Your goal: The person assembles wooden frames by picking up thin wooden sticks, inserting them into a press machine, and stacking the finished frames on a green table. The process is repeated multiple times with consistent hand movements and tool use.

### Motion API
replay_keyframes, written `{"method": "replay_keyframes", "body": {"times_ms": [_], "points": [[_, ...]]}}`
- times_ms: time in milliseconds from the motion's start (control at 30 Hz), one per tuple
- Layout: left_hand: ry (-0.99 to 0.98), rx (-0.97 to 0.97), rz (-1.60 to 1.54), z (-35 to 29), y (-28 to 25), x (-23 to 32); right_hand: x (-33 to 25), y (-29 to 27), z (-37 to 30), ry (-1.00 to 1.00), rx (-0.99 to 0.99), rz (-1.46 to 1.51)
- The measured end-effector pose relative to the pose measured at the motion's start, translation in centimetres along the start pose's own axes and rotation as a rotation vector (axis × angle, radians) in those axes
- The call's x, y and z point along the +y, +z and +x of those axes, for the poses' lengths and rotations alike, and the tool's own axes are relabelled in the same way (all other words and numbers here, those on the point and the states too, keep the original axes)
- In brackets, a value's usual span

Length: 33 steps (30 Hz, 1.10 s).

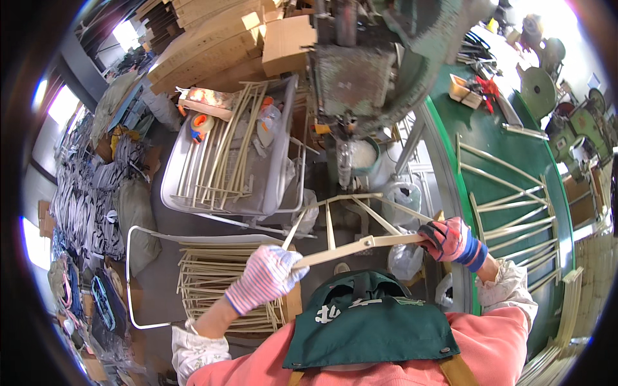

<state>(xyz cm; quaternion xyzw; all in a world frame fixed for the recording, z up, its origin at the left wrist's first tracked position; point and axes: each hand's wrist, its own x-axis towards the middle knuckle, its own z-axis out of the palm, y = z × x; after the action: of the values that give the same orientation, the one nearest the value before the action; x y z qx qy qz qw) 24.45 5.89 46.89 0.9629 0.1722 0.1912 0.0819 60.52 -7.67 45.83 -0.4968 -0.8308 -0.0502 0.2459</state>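
Observation:
A cream-coloured jointed frame [347,250] of flat bars and thin struts spans the space between my hands, in front of my green apron [380,334]. My left hand [267,273], in a pink-and-white striped glove, is closed round the left end of its near bar. Around the right end of the frame wraps my right hand [450,239], in a pink and dark blue glove. A rivet joint shows near the middle of the near bar. The frame's far bar lies below the head of a worn green press machine [354,80].
To the left, a grey plastic tub [278,148] holds cream strips and a tape roll [202,123]. Nearer lies a pile of cream bars [222,276]. On the right, similar frames [512,225] rest on a green-topped table [521,138]. Cardboard boxes [286,45] stand behind.

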Motion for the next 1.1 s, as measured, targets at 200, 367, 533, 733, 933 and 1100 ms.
{"method": "replay_keyframes", "body": {"times_ms": [200, 367, 533, 733, 933, 1100], "points": [[-0.218, -0.153, -0.325, -1.6, 3.3, 6.3, -2.0, -1.8, -5.8, 0.036, -0.108, 0.002], [-0.077, -0.212, -0.442, -0.9, 2.8, 7.7, -2.1, -3.8, -8.2, 0.055, -0.175, 0.143], [-0.32, -0.329, -0.51, -3.0, 3.2, 10.0, -2.6, -4.5, -10.5, 0.083, -0.13, 0.102], [-0.317, -0.171, -0.796, -2.2, 6.4, 15.7, -11.4, 1.7, -9.0, 1.15, 1.3, 0.99], [0.369, -0.169, -1.023, -2.3, 12.8, 18.2, -16.0, 0.4, -9.6, 1.128, 0.986, 1.783], [-0.217, 0.118, -0.554, -3.0, 25.6, 8.9, -26.2, -6.0, -13.2, 1.004, 0.934, 1.916]]}}
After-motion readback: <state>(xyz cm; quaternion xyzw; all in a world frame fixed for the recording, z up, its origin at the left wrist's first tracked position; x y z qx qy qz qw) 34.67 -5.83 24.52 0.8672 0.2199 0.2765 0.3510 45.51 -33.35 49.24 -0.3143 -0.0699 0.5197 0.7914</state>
